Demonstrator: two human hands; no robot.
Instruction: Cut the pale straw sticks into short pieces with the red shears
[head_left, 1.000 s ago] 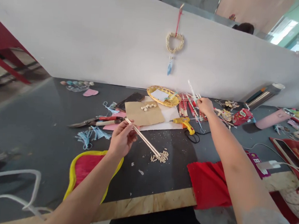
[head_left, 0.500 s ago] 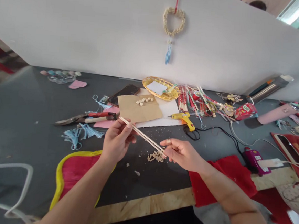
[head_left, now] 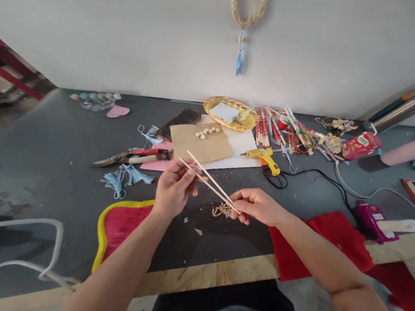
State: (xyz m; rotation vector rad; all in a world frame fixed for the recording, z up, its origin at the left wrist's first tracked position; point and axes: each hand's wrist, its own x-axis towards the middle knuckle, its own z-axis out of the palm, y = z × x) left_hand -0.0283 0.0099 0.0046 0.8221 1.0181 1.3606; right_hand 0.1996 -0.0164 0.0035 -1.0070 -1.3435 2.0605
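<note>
Two thin pale wooden chopsticks (head_left: 211,179) slant between my hands, spread apart at the upper left and meeting at the lower right. My left hand (head_left: 174,186) is closed, with the thumb and fingers around one chopstick near its upper end; the other passes just above the fingertips. Both lower ends are pinched in my right hand (head_left: 256,205). Below them lies a pile of short cut wooden pieces (head_left: 220,210), partly hidden by the right fingers. Beyond my left hand, pruning shears (head_left: 135,157) with red and white handles rest on the dark table (head_left: 203,251).
A brown paper sheet (head_left: 185,142) bears small pale clusters. Behind are a wicker basket (head_left: 247,125), a yellow glue gun (head_left: 264,160) and wrapped sticks (head_left: 263,128). Blue tassels (head_left: 130,174) lie left. A red cloth (head_left: 334,232) is under my right forearm. A beaded heart (head_left: 247,22) hangs on the wall.
The chopsticks were side by side and now fan apart at the left end. My right hand has closed on their lower ends. The view has shifted left and downward.
</note>
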